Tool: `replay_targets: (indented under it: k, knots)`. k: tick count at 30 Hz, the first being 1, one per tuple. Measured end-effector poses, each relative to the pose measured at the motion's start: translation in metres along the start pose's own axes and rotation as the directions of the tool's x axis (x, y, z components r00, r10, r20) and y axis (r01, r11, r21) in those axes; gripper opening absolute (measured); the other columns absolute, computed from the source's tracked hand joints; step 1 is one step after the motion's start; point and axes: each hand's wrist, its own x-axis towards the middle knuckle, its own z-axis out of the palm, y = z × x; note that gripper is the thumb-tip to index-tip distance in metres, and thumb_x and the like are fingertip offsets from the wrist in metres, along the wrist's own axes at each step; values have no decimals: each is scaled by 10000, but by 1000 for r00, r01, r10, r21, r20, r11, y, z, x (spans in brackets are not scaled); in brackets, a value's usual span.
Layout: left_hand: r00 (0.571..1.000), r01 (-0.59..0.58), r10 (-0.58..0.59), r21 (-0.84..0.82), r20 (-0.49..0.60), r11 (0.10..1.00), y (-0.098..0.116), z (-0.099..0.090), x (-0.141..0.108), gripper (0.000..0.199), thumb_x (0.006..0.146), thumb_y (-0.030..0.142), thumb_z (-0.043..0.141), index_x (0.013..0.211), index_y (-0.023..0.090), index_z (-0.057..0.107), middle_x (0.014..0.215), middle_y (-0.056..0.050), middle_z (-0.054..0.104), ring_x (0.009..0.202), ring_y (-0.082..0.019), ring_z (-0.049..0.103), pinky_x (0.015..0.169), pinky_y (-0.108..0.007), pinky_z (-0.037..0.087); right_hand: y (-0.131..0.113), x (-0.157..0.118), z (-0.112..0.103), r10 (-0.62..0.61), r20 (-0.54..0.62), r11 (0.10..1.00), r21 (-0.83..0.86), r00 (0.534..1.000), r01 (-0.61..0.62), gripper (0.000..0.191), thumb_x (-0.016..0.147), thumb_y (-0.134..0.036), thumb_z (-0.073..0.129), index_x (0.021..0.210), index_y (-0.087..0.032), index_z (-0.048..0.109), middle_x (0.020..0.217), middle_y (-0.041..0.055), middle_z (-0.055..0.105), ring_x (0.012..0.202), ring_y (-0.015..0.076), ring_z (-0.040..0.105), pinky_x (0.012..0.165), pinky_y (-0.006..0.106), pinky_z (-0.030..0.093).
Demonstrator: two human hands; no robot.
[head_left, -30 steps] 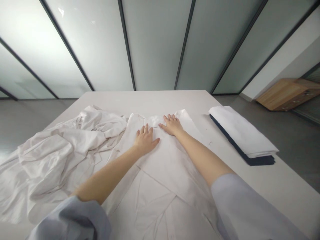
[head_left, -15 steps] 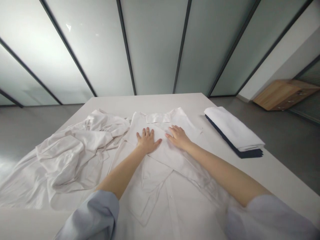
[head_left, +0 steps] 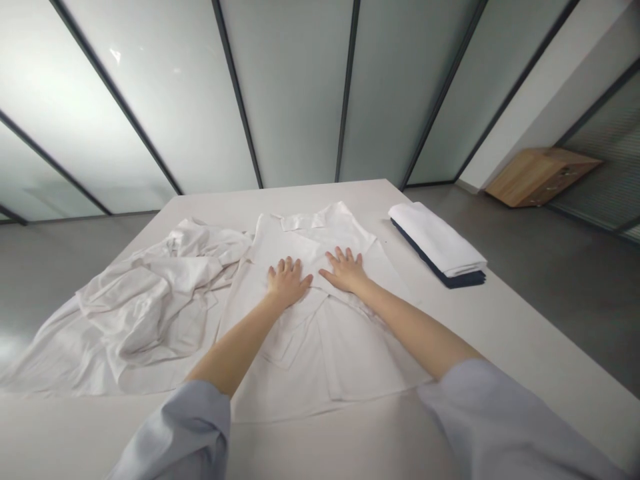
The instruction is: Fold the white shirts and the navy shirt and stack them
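A white shirt (head_left: 320, 320) of thin, creased woven cloth is being pressed flat at the centre of the frame on a smooth, pale, matte table (head_left: 500, 347), its collar lying toward the upper middle. The left hand (head_left: 286, 283) is being laid palm down on the folded cloth, fingers spread open and gripping nothing; the right hand (head_left: 345, 272) is being held just beside it in the same way, flat and splayed. Both forearms are being shown bare, with soft light-blue sleeves (head_left: 180, 433) pushed up at the lower edge. A rumpled heap of white fabric (head_left: 145, 300) is lying at the left, touching the shirt. At the upper right, a neat rectangular stack of folded cloth (head_left: 437, 243) is resting, white over dark navy. No readable writing or label is being shown
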Motion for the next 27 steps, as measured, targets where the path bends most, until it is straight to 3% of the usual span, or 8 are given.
replay_targets:
  k: [5,9,13,20,27]
  knots:
    - [983,108,-95,-72,154,992,11,-3,-21,779,915,667,119,1521,197,254,1583,-165,237,1443,-377,211,1077,-634,258,0,19,-6,-2,-38,1000,5,999,2,771,907,-696,299,1522,-231,298,1593,128,204,1437,386,174,1130,569,135]
    - [989,121,-117,-37,94,992,15,4,-20,805,906,680,124,1534,186,226,1599,-167,175,1457,-391,149,1090,-662,195,0,19,-5,-3,-103,1000,-9,995,2,706,939,-612,329,1482,-164,370,1557,168,285,1422,351,237,1134,513,163]
    - [992,109,-105,-45,76,993,11,11,-10,825,893,698,131,1539,192,211,1605,-161,158,1466,-380,121,1097,-666,167,1,1,-3,-12,-140,999,-44,990,6,635,955,-545,340,1463,-169,397,1540,152,329,1422,324,247,1141,493,154]
    - [991,109,-103,-68,89,992,3,11,18,836,879,713,149,1542,207,205,1611,-145,140,1470,-369,114,1108,-654,146,-2,-38,-6,32,-67,999,-35,997,-35,718,926,-626,327,1477,-168,374,1554,177,286,1422,386,212,1129,554,130]
    - [997,65,-61,-80,53,995,-4,10,20,774,911,653,137,1534,204,227,1608,-128,174,1470,-327,153,1140,-597,152,-1,-45,3,85,-38,996,-8,996,-85,748,928,-661,261,1520,-204,284,1588,162,201,1434,397,170,1112,597,144]
